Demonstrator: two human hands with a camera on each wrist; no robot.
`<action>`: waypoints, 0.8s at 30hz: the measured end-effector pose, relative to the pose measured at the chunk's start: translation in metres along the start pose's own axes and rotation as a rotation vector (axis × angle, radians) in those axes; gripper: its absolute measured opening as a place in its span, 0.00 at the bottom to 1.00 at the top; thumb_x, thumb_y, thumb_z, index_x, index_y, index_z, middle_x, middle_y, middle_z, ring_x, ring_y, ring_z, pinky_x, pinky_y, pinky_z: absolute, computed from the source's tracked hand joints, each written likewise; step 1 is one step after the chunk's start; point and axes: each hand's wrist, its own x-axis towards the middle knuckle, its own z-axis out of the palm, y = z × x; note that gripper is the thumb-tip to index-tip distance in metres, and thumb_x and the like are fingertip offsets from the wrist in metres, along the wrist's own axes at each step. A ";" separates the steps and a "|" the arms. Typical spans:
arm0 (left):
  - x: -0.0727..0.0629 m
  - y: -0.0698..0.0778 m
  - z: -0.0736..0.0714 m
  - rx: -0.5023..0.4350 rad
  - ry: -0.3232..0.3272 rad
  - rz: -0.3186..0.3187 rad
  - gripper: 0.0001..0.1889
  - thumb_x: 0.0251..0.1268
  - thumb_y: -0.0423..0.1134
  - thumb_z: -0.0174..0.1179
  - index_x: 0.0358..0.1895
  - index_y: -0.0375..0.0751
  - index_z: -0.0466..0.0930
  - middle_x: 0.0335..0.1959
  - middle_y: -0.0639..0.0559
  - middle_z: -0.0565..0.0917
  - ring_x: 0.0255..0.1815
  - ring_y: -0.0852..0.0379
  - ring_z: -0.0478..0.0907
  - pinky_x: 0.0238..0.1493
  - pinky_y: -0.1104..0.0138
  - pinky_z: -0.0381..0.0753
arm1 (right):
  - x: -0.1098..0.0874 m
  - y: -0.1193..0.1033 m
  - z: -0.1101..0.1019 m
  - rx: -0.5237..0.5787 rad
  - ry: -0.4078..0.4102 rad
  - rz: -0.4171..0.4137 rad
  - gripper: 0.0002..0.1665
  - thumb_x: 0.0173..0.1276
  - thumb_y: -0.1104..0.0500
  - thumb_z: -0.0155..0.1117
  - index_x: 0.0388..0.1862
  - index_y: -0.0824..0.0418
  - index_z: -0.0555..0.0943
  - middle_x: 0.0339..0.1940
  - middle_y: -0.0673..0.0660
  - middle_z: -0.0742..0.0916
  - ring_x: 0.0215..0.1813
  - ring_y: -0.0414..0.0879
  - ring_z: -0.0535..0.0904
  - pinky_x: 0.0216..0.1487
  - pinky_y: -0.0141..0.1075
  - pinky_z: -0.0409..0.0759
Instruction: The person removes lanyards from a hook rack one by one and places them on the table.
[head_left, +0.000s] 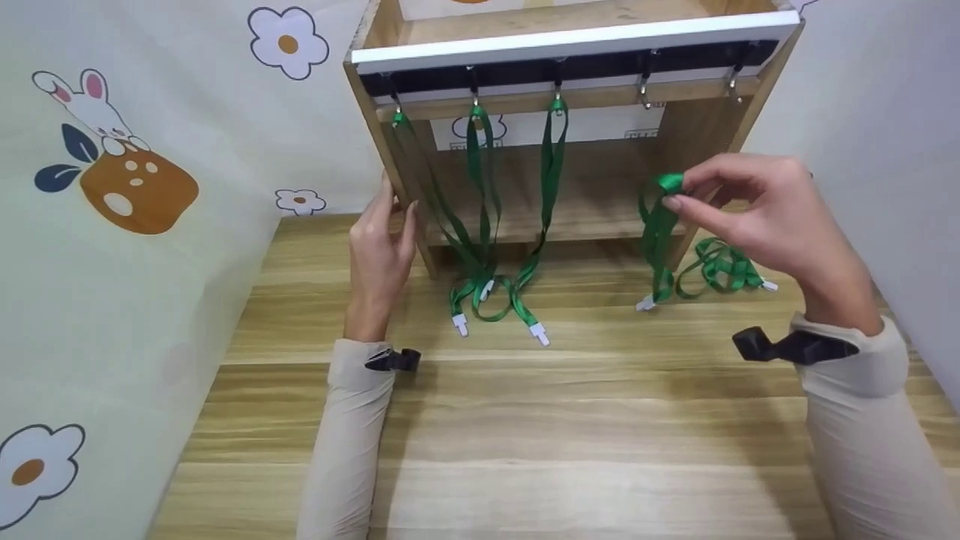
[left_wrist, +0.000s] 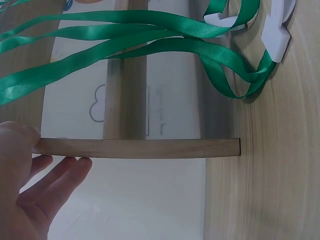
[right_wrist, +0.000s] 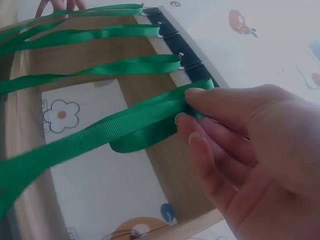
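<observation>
My right hand [head_left: 772, 214] pinches a green lanyard [head_left: 658, 232] near its looped top, between thumb and forefinger. The strap hangs down, its white clip [head_left: 646, 303] low by the tabletop. In the right wrist view the doubled ribbon [right_wrist: 125, 120] stretches left from my fingertips. My left hand [head_left: 379, 247] grips the left side panel [left_wrist: 145, 148] of a wooden rack, thumb on one face and fingers on the other. Three more green lanyards [head_left: 553, 161] hang from the rack's left, second and middle hooks, their white clips [head_left: 539, 334] lying on the table.
Two metal hooks [head_left: 643, 91] at the right of the rack's black strip [head_left: 600, 69] carry no lanyard. Another green lanyard [head_left: 724, 270] lies bunched on the wooden table [head_left: 570, 450], right of the rack. Patterned sheeting [head_left: 187, 300] stands along the left side.
</observation>
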 end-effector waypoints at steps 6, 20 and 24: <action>0.000 0.002 0.003 -0.012 -0.011 -0.007 0.32 0.85 0.43 0.59 0.85 0.41 0.65 0.67 0.41 0.87 0.59 0.49 0.90 0.62 0.60 0.91 | -0.016 0.021 0.014 0.127 -0.045 0.080 0.08 0.68 0.64 0.81 0.44 0.57 0.93 0.32 0.47 0.92 0.32 0.36 0.86 0.35 0.21 0.83; -0.003 -0.002 -0.002 0.009 0.010 -0.017 0.31 0.84 0.43 0.60 0.83 0.38 0.67 0.66 0.40 0.88 0.59 0.49 0.90 0.59 0.55 0.92 | -0.016 0.080 0.043 0.365 -0.366 0.360 0.18 0.71 0.62 0.79 0.54 0.68 0.84 0.40 0.59 0.95 0.41 0.48 0.94 0.45 0.33 0.92; -0.003 -0.001 -0.001 0.011 -0.004 -0.032 0.31 0.85 0.44 0.59 0.83 0.40 0.67 0.67 0.42 0.87 0.60 0.50 0.90 0.58 0.59 0.92 | -0.020 0.092 0.050 0.331 -0.494 0.386 0.18 0.71 0.63 0.78 0.56 0.66 0.86 0.44 0.61 0.95 0.44 0.45 0.94 0.48 0.34 0.93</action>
